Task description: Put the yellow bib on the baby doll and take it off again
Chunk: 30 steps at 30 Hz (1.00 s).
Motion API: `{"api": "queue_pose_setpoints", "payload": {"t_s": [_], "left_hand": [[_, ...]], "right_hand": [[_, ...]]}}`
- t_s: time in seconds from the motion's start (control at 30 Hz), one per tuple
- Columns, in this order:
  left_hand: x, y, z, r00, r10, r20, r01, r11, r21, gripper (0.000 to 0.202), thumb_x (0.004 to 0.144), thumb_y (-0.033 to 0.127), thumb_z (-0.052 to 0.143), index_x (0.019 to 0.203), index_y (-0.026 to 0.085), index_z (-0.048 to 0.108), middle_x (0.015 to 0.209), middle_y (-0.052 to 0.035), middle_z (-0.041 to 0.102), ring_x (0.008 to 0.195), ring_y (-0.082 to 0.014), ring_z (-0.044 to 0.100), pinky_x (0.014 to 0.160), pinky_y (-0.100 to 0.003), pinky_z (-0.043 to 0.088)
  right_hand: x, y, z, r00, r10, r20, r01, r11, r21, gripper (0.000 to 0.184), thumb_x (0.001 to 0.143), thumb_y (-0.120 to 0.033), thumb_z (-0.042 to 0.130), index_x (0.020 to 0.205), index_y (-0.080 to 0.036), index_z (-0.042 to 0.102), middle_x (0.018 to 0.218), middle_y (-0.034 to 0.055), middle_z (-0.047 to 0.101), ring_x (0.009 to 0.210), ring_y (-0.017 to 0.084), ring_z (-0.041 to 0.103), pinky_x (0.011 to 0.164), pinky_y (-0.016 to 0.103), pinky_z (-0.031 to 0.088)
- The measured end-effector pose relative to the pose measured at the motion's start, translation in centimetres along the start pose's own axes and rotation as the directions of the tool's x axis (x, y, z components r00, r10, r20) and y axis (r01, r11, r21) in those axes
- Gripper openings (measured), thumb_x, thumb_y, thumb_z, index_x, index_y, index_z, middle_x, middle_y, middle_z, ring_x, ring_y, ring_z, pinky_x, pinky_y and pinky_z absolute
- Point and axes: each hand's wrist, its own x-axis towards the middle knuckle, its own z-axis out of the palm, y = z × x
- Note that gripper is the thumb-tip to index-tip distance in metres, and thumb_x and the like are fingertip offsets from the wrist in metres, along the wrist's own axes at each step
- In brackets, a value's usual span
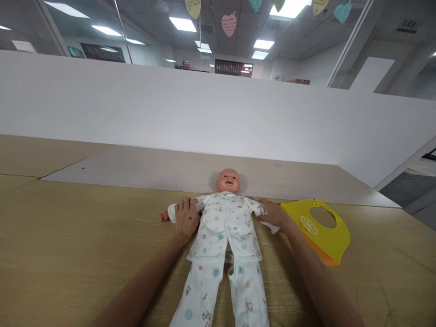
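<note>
Head view: baby doll (227, 180) lies on its back on wooden table (68, 227). Left hand (186, 218) closes over one pajama sleeve (173, 212); right hand (272, 214) pinches other sleeve (270, 225), near yellow bib (327, 236) with lemon print (309, 225).

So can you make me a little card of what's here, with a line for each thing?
toy: baby doll lying on its back
clothes: white pajamas with colored dots
left hand: left hand on one sleeve
right hand: right hand on the other sleeve
next to right hand: yellow bib
under the doll: wooden table
up high: paper heart
</note>
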Motion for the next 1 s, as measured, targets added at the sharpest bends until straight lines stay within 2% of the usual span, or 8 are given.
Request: {"api": "queue_pose_setpoints", "payload": {"t_s": [0.07,0.13,0.23,0.37,0.53,0.77,0.87,1.0], "left_hand": [[0.0,-0.5,0.3,1.0,-0.006,0.012,0.005,1.0,0.029,0.028,0.083,0.012,0.042,0.102,0.011,0.062,0.092,-0.0163,0.066,0.089,-0.0308,0.058,0.077,-0.043,0.038],[0.0,-1.1,0.7,1.0,-0.013,0.009,0.013,0.998,0.056,0.027,0.084,0.013,0.042,0.1,0.012,0.063,0.085,-0.015,0.068,0.087,-0.031,0.059,0.078,-0.044,0.037],[0.1,-1.8,1.1,1.0,-0.029,-0.001,0.029,0.997,0.078,0.028,0.086,0.017,0.041,0.101,0.012,0.064,0.079,-0.0147,0.068,0.085,-0.0316,0.06,0.079,-0.044,0.035],[0.2,-2.1,1.2,0.999,-0.033,-0.011,0.034,0.997,0.066,0.031,0.087,0.02,0.042,0.109,0.013,0.064,0.084,-0.0156,0.07,0.087,-0.0316,0.06,0.079,-0.044,0.035],[0.2,-1.9,1.2,0.999,-0.037,-0.03,0.038,0.998,0.056,0.034,0.087,0.019,0.041,0.111,0.012,0.064,0.085,-0.0152,0.071,0.087,-0.0316,0.061,0.078,-0.043,0.037],[0.1,-1.9,1.2,0.996,-0.063,-0.058,0.066,0.996,0.054,0.034,0.083,0.02,0.044,0.109,0.011,0.063,0.083,-0.015,0.07,0.086,-0.0304,0.062,0.079,-0.041,0.041],[0.1,-1.8,0.9,0.997,-0.078,-0.015,0.079,0.996,0.044,0.036,0.084,0.02,0.043,0.114,0.009,0.06,0.085,-0.016,0.071,0.088,-0.0303,0.064,0.079,-0.041,0.043],[0.3,-1.5,0.0,0.966,-0.195,0.169,0.201,0.979,-0.017,0.039,0.086,0.02,0.042,0.122,0.011,0.053,0.083,-0.0151,0.071,0.079,-0.0289,0.067,0.066,-0.036,0.044]], "right_hand": [[0.0,0.6,-0.4,0.999,0.017,0.031,-0.018,0.999,0.03,0.064,0.072,-0.037,0.067,0.132,-0.019,0.051,0.121,0.01,0.064,0.109,0.024,0.06,0.086,0.029,0.043],[0.0,0.7,-0.7,1.0,0.005,0.026,-0.006,1.0,0.023,0.055,0.074,-0.033,0.065,0.127,-0.02,0.055,0.12,0.0073,0.064,0.108,0.022,0.06,0.085,0.027,0.043],[0.2,0.5,-1.1,0.999,-0.017,-0.05,0.014,0.998,-0.058,0.046,0.08,-0.029,0.06,0.125,-0.021,0.058,0.118,0.0079,0.064,0.109,0.022,0.059,0.088,0.028,0.04],[0.3,0.0,-1.1,0.991,0.001,-0.131,-0.025,0.983,-0.181,0.043,0.085,-0.027,0.056,0.127,-0.024,0.058,0.116,0.0098,0.062,0.11,0.026,0.055,0.091,0.033,0.038],[0.3,-0.5,-0.3,0.967,-0.052,-0.249,-0.016,0.965,-0.261,0.041,0.089,-0.021,0.049,0.128,-0.027,0.058,0.124,0.0072,0.061,0.116,0.029,0.047,0.093,0.04,0.034],[0.8,0.6,1.4,0.924,-0.172,-0.343,0.07,0.954,-0.291,0.043,0.095,-0.018,0.035,0.132,-0.028,0.054,0.137,0.0011,0.054,0.129,0.029,0.034,0.104,0.044,0.024],[0.8,0.9,2.3,0.909,-0.166,-0.383,0.049,0.954,-0.296,0.047,0.095,-0.016,0.031,0.136,-0.027,0.051,0.143,0.0011,0.048,0.132,0.028,0.032,0.108,0.044,0.019],[0.8,1.1,3.4,0.905,-0.126,-0.407,0.022,0.968,-0.251,0.047,0.094,-0.02,0.037,0.139,-0.024,0.048,0.143,0.004,0.048,0.129,0.026,0.037,0.108,0.042,0.022]]}}
